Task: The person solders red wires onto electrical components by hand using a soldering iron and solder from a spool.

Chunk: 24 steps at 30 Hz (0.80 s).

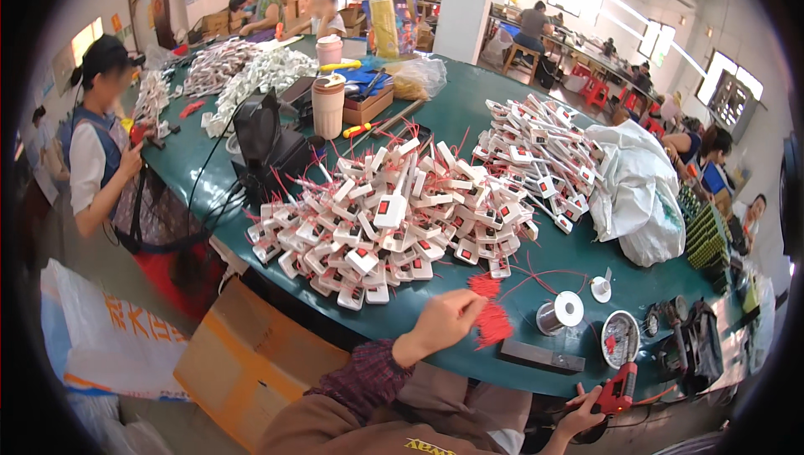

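Observation:
My left hand [444, 321] is closed in a pinch at the left edge of a pile of short red wires [494, 325]. Whatever lies between its fingertips is too small to make out. Low at the right, my right hand [582, 413] grips a red pistol-shaped soldering gun [618, 390], its front end pointing up toward a round metal dish [620, 339] holding something red. A spool of solder wire [559, 312] stands beyond a dark rectangular bar [543, 356]. A large heap of white plastic housings with red switches and wires [389, 212] lies beyond my left hand.
Another heap of white pieces [536, 153] lies beside a white sack [641, 195] on the green table. A cardboard box [260, 354] stands at my left. Cups, including a beige one [327, 107], stand farther back. A co-worker [105, 128] holds a red tool at the left.

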Motion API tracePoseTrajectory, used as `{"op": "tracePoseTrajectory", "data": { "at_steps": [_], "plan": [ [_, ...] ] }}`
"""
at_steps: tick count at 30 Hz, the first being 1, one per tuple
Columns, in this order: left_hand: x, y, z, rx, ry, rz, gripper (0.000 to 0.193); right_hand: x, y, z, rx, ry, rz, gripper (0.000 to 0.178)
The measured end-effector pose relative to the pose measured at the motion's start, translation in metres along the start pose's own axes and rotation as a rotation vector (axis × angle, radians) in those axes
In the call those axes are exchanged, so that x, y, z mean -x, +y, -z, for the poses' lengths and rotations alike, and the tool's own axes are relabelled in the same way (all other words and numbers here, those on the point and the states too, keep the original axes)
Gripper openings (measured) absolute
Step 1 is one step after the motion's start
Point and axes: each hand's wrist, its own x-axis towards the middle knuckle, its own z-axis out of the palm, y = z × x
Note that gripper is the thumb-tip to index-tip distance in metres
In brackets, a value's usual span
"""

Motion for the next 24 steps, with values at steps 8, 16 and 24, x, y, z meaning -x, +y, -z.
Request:
{"op": "tracePoseTrajectory", "data": {
  "at_steps": [8,16,24],
  "plan": [
    [-0.003,0.003,-0.014,-0.02,0.204,0.08,0.017,-0.026,0.016,0.04,-0.015,-0.094,0.02,0.024],
    [-0.068,0.095,-0.041,-0.315,-0.455,-0.2,0.018,-0.034,-0.008,0.048,-0.284,-0.167,-0.056,0.041],
    [-0.303,0.017,-0.124,-1.183,-0.514,-0.491,0.025,-0.029,0.001,0.05,-0.546,-0.091,-0.101,0.058]
  ]
}}
